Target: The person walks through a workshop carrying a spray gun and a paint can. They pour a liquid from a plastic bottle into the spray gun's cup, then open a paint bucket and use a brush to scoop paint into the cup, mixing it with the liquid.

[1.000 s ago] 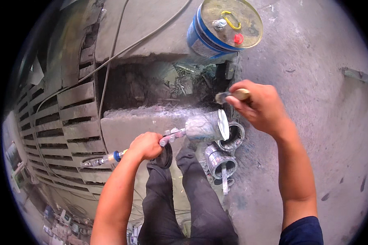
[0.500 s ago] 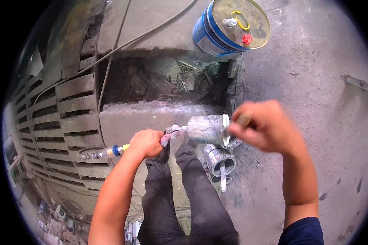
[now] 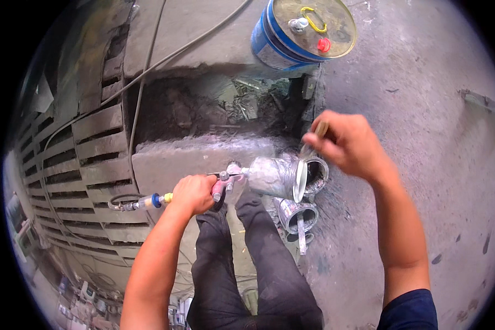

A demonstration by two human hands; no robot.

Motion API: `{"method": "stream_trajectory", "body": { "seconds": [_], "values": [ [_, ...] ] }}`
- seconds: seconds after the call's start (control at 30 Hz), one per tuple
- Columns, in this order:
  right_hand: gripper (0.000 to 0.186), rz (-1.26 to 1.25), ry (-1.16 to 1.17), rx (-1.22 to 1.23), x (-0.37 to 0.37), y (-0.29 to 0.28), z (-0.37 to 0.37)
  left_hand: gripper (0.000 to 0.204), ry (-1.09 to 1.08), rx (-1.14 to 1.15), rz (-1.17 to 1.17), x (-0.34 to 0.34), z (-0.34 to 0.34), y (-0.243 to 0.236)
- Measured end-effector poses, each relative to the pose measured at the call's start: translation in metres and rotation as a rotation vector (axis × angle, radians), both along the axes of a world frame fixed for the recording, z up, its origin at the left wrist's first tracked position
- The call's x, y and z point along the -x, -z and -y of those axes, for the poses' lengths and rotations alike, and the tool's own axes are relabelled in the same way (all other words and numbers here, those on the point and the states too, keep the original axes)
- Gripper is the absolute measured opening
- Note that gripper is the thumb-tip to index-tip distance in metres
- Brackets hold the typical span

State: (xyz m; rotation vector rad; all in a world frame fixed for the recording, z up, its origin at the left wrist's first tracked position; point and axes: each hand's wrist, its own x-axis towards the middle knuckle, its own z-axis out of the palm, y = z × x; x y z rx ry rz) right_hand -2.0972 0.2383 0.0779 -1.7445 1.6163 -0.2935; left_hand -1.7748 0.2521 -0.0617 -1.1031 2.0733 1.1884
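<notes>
My left hand (image 3: pixel 195 193) grips a pink and silver spray gun (image 3: pixel 224 185), with an air fitting (image 3: pixel 148 203) and hose trailing to the left. The gun's paint-smeared metal cup (image 3: pixel 272 177) lies sideways, its pale rim facing right. My right hand (image 3: pixel 344 144) pinches a brush (image 3: pixel 321 131) by its handle, the blurred brush end at the cup's upper rim. Below the cup stand two paint-crusted cans (image 3: pixel 320 179) (image 3: pixel 297 215), the nearer holding a pale stick (image 3: pixel 302 236).
A blue drum (image 3: pixel 280 47) with red and white caps stands beyond a debris-filled pit (image 3: pixel 203 107) in the concrete floor. Hoses (image 3: pixel 176 58) cross slatted covers (image 3: pixel 99 143) at left. My legs are below; a metal bar (image 3: pixel 481 103) lies at far right.
My right hand first came down to the cup's rim with the brush, then rose slightly. The gun and cup shifted slightly, still in my left hand.
</notes>
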Motion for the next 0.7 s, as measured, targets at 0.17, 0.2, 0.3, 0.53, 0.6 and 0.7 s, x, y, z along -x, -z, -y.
{"method": "stream_trajectory", "body": {
  "seconds": [0.17, 0.2, 0.3, 0.53, 0.6, 0.7],
  "values": [
    [0.024, 0.366, 0.103, -0.102, -0.010, -0.020, -0.005, 0.016, -0.025, 0.102, -0.100, -0.021, -0.012, 0.011],
    [0.024, 0.316, 0.063, -0.112, -0.009, -0.017, -0.008, 0.015, -0.021, 0.125, -0.137, -0.014, -0.011, 0.012],
    [0.022, 0.077, 0.236, -0.107, 0.022, 0.008, -0.003, 0.013, -0.012, 0.194, -0.199, -0.014, -0.012, 0.008],
    [0.018, 0.403, 0.424, -0.297, 0.025, 0.005, -0.021, 0.013, -0.037, 0.292, -0.285, -0.023, -0.016, 0.012],
    [0.018, 0.439, 0.616, -0.317, 0.053, 0.018, -0.028, 0.013, -0.032, 0.314, -0.312, -0.022, -0.015, 0.010],
    [0.018, 0.783, 0.689, -0.289, 0.046, -0.009, -0.022, 0.014, -0.029, 0.366, -0.351, -0.030, -0.014, 0.010]
  ]
}}
